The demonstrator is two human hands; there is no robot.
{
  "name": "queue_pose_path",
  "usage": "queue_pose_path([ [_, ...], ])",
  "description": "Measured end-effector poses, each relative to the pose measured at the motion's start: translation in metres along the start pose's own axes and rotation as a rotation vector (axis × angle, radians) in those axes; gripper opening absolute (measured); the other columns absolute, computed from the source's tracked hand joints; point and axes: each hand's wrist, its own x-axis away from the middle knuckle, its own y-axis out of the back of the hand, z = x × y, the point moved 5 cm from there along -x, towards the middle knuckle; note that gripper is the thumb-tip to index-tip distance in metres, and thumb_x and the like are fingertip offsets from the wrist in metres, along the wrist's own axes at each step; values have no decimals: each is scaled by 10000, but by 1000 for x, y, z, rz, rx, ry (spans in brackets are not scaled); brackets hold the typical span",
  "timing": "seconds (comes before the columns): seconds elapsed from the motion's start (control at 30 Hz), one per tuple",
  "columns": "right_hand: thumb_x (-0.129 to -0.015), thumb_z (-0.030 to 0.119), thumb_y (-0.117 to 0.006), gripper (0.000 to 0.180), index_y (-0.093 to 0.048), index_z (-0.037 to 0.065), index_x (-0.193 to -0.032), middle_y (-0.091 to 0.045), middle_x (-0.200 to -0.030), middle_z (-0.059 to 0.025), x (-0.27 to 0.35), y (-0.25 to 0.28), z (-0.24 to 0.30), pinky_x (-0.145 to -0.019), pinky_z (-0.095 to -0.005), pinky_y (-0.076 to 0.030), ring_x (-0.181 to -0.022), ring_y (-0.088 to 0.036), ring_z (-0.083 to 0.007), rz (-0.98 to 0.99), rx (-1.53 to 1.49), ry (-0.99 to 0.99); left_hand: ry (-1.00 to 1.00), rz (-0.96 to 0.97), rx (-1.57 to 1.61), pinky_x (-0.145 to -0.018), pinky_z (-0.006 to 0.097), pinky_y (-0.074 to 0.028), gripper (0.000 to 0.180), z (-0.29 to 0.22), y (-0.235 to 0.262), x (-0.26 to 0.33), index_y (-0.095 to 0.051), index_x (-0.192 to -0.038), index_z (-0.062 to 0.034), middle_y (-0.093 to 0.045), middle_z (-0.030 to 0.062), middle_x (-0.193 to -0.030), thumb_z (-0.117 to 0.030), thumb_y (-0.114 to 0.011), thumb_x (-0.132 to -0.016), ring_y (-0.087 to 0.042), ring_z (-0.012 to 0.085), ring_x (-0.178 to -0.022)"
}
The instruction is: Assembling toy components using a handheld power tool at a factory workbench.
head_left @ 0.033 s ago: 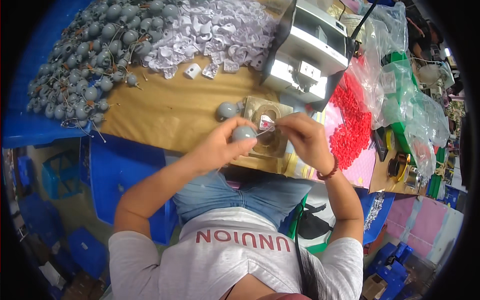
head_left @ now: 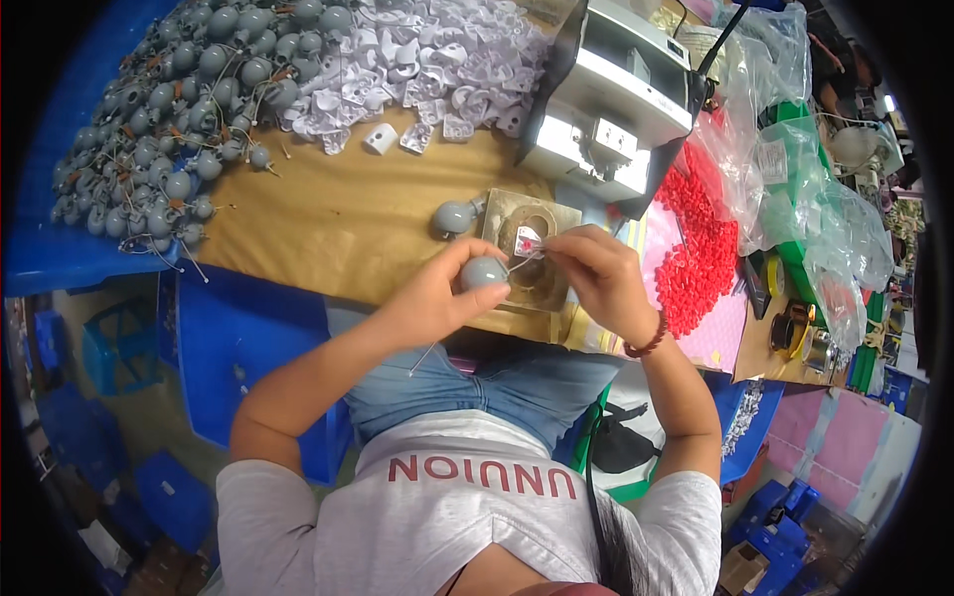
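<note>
Left hand (head_left: 437, 298) is gripping a small round grey bulb-shaped part (head_left: 484, 272) w/ thin wire leads, over the brown surface (head_left: 338, 219); right hand (head_left: 596, 278) is pinching a lead just right of it, above the tan jig block (head_left: 532, 263).

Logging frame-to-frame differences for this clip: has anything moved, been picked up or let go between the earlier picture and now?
Nothing visibly changed. The left hand holds the grey bulb-shaped part as before, the right hand pinches its thin wire over the wooden jig, and the second grey part lies in the same spot beside the jig.
</note>
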Motion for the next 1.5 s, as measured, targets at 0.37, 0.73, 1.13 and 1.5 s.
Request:
queue_pose_path([
  [0.37,-724,93,-681,384,-668,89,-1108,-598,-948,-52,-2,-22,5,-642,-342,-547,-846,-623,-228,139,512,250,-372,-221,-683,-882,367,-479,466,-6,-11,4,-565,-1226,-54,-594,122,-1090,-152,-756,-813,-591,278,-1018],
  [0.73,-804,113,-605,372,-628,-20,-1150,-552,-944,-72,12,-36,18,-697,-334,-494,-845,-559,-235,237,728,274,-569,-374,-1092,-940,443,-447,502,-22,-25,-6,-581,-1250,-80,-566,135,-1219,-39,-654,-755,-539,350,-1110],
  [1.13,-762,-70,-658,366,-590,22,-1111,-620,-1234,-186,57,20,-39,-985,-429,-472,-1183,-563,-369,49,49,-144,-625,-330,-1475,-951,450,-388,524,-15,-38,-21,-631,-1218,-112,-602,101,-1244,-35,-707,-705,-560,258,-1102],
  [1.5,-847,-109,-625,294,-514,31,-1081,-541,-1103,-66,48,-9,-74,-889,-354,-517,-1007,-605,-190,-529,-631,-241,-684,-296,-1406,-934,427,-379,473,-15,-34,-21,-669,-1176,-98,-604,125,-1270,-50,-713,-708,-566,250,-1039],
])
